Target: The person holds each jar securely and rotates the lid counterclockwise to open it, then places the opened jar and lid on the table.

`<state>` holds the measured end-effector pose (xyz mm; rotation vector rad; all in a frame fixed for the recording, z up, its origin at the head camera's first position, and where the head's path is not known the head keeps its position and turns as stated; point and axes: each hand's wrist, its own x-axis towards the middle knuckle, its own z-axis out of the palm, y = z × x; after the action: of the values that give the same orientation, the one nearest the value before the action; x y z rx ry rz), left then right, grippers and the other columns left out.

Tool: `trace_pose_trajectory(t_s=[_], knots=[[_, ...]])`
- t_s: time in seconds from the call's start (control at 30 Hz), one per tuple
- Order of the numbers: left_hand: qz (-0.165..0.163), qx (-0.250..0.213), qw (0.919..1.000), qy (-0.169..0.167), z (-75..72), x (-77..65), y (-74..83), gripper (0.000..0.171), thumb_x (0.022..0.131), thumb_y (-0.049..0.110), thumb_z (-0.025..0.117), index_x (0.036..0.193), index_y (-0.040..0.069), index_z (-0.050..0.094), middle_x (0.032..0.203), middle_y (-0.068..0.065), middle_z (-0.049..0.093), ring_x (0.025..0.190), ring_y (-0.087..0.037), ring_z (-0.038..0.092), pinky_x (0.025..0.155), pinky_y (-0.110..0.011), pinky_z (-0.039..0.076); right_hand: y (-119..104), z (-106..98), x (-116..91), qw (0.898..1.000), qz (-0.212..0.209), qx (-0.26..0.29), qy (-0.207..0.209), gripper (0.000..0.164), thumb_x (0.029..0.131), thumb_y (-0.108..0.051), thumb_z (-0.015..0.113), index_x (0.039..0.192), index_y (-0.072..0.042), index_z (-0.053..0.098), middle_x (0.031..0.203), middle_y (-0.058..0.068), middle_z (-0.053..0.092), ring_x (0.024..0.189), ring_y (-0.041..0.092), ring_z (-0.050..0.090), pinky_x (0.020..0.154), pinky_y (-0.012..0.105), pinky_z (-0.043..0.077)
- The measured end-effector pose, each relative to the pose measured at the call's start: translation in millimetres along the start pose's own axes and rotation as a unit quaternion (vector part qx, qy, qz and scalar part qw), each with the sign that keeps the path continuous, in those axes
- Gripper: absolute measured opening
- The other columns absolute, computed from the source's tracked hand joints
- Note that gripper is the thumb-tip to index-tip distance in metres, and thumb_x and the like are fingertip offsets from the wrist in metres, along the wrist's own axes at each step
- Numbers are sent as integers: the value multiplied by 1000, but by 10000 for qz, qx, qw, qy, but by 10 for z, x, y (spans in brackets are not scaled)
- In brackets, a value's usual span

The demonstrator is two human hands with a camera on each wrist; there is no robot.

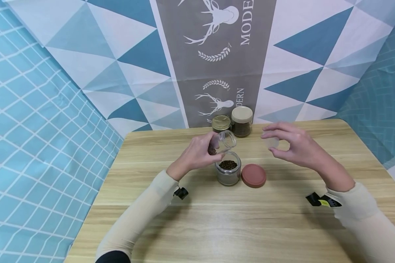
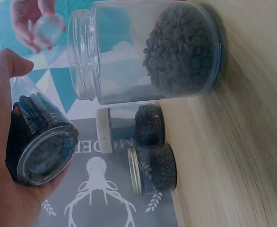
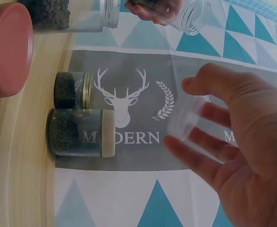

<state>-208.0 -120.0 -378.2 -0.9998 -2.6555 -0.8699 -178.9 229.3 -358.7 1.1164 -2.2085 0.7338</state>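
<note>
In the head view my left hand [image 1: 199, 151] grips a small clear jar [image 1: 228, 140], tilted with its mouth toward the right. Dark bean-like pieces lie in its lower end, visible through the glass in the left wrist view. Directly beneath stands a wider open glass jar [image 1: 228, 178], upright and partly filled with similar dark pieces [image 2: 181, 52]. Off to the right, my right hand [image 1: 294, 144] is raised above the table, pinching a clear round lid [image 3: 183, 116] between thumb and fingers. A red lid [image 1: 254, 175] lies flat beside the wider jar.
Behind the hands, near the table's back edge, stand a jar with a gold lid [image 1: 221, 123] and a jar with a cream lid [image 1: 241, 122], both holding dark contents. A patterned cloth [image 1: 214, 69] hangs behind the wooden table [image 1: 217, 226].
</note>
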Motion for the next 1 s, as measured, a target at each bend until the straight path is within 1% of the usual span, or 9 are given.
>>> trace_pose_trajectory(t_s=[0.13,0.23,0.27,0.4,0.5,0.63,0.73,0.87,1.0], knots=[[-9,-37,10000,-22,-6,3,5,39,88,22,85,118,3,69,100,-13,81,85,-20,72,75,-27,60,2,-17,-27,9981,241,-304,-489,52,70,6,95,118,-12,84,126,9,80,109,28,77,87,17,61],[-5,-23,10000,-11,-7,6,7,39,88,22,85,118,3,69,100,-12,81,85,-20,74,76,-28,61,0,-25,-48,9943,449,-409,-875,47,74,3,97,116,-12,84,122,8,79,103,24,77,75,31,66],[3,-15,10000,-3,-7,7,6,39,88,22,85,118,3,70,99,-11,81,85,-20,74,76,-28,62,-1,-27,-55,9929,523,-391,-999,45,75,3,96,115,-12,83,121,7,79,100,23,77,73,33,67],[42,-10,10000,8,-9,8,5,38,87,22,85,117,4,70,99,-9,81,84,-19,74,76,-27,62,8,-26,-83,9845,835,-263,-1517,39,78,0,96,111,-15,82,118,6,78,88,17,74,67,27,64],[50,-24,10000,7,-12,7,3,38,87,22,85,117,4,70,98,-10,81,83,-18,73,75,-26,61,17,-10,-96,9766,1034,-210,-1876,35,80,-3,95,108,-16,81,116,4,77,81,11,69,67,26,61],[20,-3,10000,-8,-14,5,-1,38,87,22,85,117,4,69,98,-10,80,83,-18,72,75,-26,60,25,14,-115,9642,1299,-190,-2304,32,81,-6,94,107,-18,80,115,2,76,73,1,56,68,27,54],[1,32,10000,-17,-13,0,-7,41,87,22,86,119,4,69,98,-9,79,84,-18,71,75,-26,60,29,38,-132,9557,1418,-182,-2573,31,81,-7,93,107,-17,80,115,1,75,80,9,62,73,35,57],[-15,22,10000,-29,-14,-5,-6,41,87,22,87,120,4,70,98,-8,79,84,-18,71,75,-26,60,35,88,-156,9501,1428,-160,-2769,28,82,-7,92,105,-16,79,114,2,73,99,25,73,84,48,63],[-25,9,10000,-45,-17,-4,4,41,87,23,86,119,4,69,98,-9,80,84,-17,72,74,-26,60,49,135,-180,9439,1510,-55,-2937,25,83,-8,90,104,-15,77,113,3,72,99,27,73,85,51,63]])
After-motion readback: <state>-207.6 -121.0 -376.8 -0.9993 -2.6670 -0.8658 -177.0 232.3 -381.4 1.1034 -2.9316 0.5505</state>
